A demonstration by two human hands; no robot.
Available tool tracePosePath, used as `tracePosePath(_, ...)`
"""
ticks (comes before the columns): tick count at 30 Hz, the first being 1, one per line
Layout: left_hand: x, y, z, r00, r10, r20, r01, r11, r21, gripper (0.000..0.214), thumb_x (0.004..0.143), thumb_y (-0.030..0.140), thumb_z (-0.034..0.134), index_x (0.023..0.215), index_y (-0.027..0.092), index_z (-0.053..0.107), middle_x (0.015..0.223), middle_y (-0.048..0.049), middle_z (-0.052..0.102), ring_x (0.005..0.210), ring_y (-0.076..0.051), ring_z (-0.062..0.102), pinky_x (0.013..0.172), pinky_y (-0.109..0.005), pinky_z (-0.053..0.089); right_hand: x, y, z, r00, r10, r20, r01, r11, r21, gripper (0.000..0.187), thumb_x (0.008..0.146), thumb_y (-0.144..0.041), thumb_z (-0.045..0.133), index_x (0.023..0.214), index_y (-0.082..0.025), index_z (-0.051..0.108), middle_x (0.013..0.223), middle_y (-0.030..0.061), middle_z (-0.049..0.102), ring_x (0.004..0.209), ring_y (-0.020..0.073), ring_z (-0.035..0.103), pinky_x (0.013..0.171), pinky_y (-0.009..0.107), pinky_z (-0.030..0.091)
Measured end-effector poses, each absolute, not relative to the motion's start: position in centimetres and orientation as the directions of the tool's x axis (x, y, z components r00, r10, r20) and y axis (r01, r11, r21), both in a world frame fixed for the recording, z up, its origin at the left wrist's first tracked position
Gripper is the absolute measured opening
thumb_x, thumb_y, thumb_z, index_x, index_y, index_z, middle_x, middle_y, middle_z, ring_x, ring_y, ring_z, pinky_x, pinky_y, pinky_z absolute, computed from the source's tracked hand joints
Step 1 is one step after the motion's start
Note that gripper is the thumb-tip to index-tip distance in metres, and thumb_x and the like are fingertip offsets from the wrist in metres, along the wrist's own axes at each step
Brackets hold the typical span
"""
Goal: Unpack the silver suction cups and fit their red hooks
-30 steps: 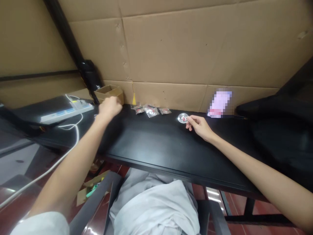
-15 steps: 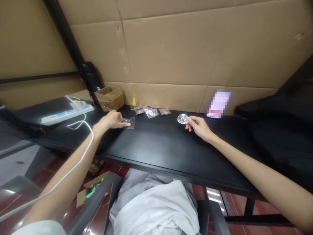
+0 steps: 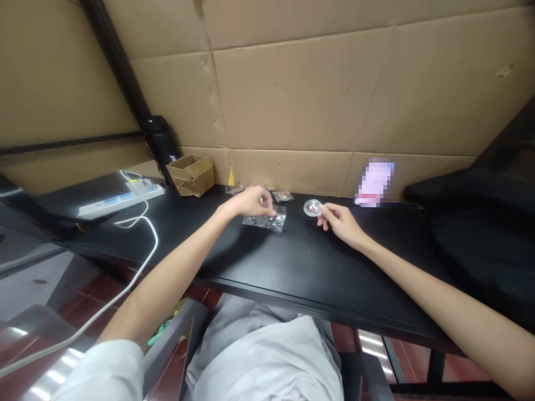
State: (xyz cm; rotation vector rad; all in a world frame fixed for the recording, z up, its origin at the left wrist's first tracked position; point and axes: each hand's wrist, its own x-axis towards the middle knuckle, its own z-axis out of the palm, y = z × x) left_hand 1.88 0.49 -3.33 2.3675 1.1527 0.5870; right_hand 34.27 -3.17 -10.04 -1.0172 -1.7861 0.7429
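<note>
Above the black table, my left hand (image 3: 256, 201) pinches a clear plastic bag (image 3: 267, 220) by its upper edge; the bag hangs below the fingers, and I see nothing inside it. To the right, my right hand (image 3: 339, 223) holds a small round silver metal dish (image 3: 311, 208) by its rim between thumb and fingers. Something small and red shows at the dish's middle, too small to name. Behind my left hand lie several small clear packets; one packet (image 3: 283, 196) shows beside the hand, and others are partly hidden by it.
An open cardboard box (image 3: 191, 175) stands at the back left, near a black bottle (image 3: 163, 142). A white power strip (image 3: 121, 201) with a white cable lies at the left. A blurred phone (image 3: 375, 182) leans on the cardboard wall. A dark bag-like shape (image 3: 480, 234) sits at the right.
My left hand has moved right with the clear bag, from beside the cardboard box to in front of the packets. My right hand keeps the dish in nearly the same place.
</note>
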Motion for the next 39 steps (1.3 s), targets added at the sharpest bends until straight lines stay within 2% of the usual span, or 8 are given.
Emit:
tracePosePath(3,6.0,2.8,-4.6,0.398,0.865,0.307,0.482,-0.482,0.732,0.032,0.074,0.039,0.095,0.073,0.016,0.074,0.07,-0.0045,0.072,0.067,-0.015,0.062,0.068,-0.028,0.046,34.4,-3.2,-10.0,-0.202,0.87,0.449,0.332,0.492,-0.805,0.059,0.099,-0.078,0.061,0.08,-0.022,0.066,0.072,0.0049,0.071,0.055,0.0164,0.06,0.06,0.032,0.048)
tracePosePath(6,9.3,3.8,-8.2,0.259,0.937,0.237,0.133,-0.277,0.952,0.037,0.081,0.039,0.092,0.075,0.015,0.065,0.076,-0.0067,0.076,0.069,-0.014,0.067,0.071,-0.029,0.054,34.4,-3.5,-10.0,-0.15,0.863,0.482,0.369,0.501,-0.783,0.058,0.101,-0.076,0.058,0.082,-0.022,0.066,0.072,0.0039,0.07,0.053,0.0158,0.059,0.058,0.032,0.047)
tracePosePath(9,10.4,3.3,-11.2,0.29,0.942,0.167,-0.051,-0.159,0.986,0.044,0.074,0.04,0.098,0.076,0.014,0.062,0.082,-0.0096,0.078,0.077,-0.017,0.074,0.078,-0.034,0.06,34.1,-4.1,-9.8,-0.121,0.837,0.534,0.428,0.529,-0.733,0.055,0.104,-0.074,0.055,0.086,-0.023,0.064,0.074,0.0028,0.069,0.053,0.0156,0.059,0.056,0.031,0.045)
tracePosePath(13,9.6,2.5,-11.3,0.431,0.881,0.196,-0.197,-0.12,0.973,0.05,0.067,0.043,0.102,0.082,0.014,0.065,0.094,-0.012,0.082,0.092,-0.022,0.08,0.084,-0.036,0.062,33.6,-4.9,-9.5,-0.143,0.786,0.601,0.533,0.573,-0.622,0.053,0.108,-0.071,0.048,0.086,-0.025,0.062,0.076,0.0037,0.068,0.058,0.0181,0.06,0.059,0.033,0.046)
tracePosePath(20,9.7,1.9,-10.1,0.475,0.857,0.2,-0.175,-0.131,0.976,0.054,0.07,0.041,0.102,0.11,0.013,0.077,0.106,-0.0154,0.083,0.091,-0.02,0.08,0.091,-0.038,0.06,33.2,-5.2,-9.2,-0.178,0.691,0.701,0.633,0.626,-0.456,0.05,0.111,-0.067,0.041,0.086,-0.026,0.057,0.081,0.0071,0.067,0.073,0.0251,0.062,0.075,0.039,0.047)
tracePosePath(27,9.7,1.3,-10.0,0.606,0.767,0.21,-0.138,-0.159,0.978,0.054,0.079,0.05,0.095,0.117,0.014,0.082,0.118,-0.0182,0.082,0.102,-0.023,0.079,0.1,-0.043,0.06,33.4,-5.1,-9.2,-0.16,0.702,0.694,0.627,0.615,-0.478,0.047,0.111,-0.065,0.042,0.088,-0.026,0.057,0.082,0.0067,0.066,0.072,0.0249,0.06,0.075,0.039,0.045)
tracePosePath(33,9.6,1.4,-9.8,0.595,0.781,0.19,-0.118,-0.149,0.982,0.054,0.079,0.053,0.094,0.114,0.013,0.082,0.118,-0.0191,0.082,0.101,-0.023,0.078,0.096,-0.04,0.061,33.5,-4.8,-9.2,-0.195,0.708,0.678,0.609,0.63,-0.482,0.046,0.112,-0.061,0.045,0.09,-0.025,0.062,0.083,0.0053,0.066,0.076,0.0241,0.06,0.075,0.037,0.044)
tracePosePath(39,9.2,2.2,-9.9,0.54,0.812,0.222,-0.099,-0.201,0.975,0.057,0.078,0.055,0.094,0.115,0.013,0.082,0.111,-0.0178,0.082,0.101,-0.024,0.078,0.089,-0.038,0.062,33.7,-4.6,-9.5,-0.247,0.782,0.572,0.562,0.597,-0.573,0.049,0.11,-0.066,0.047,0.087,-0.025,0.06,0.073,0.002,0.058,0.069,0.0215,0.053,0.066,0.035,0.04)
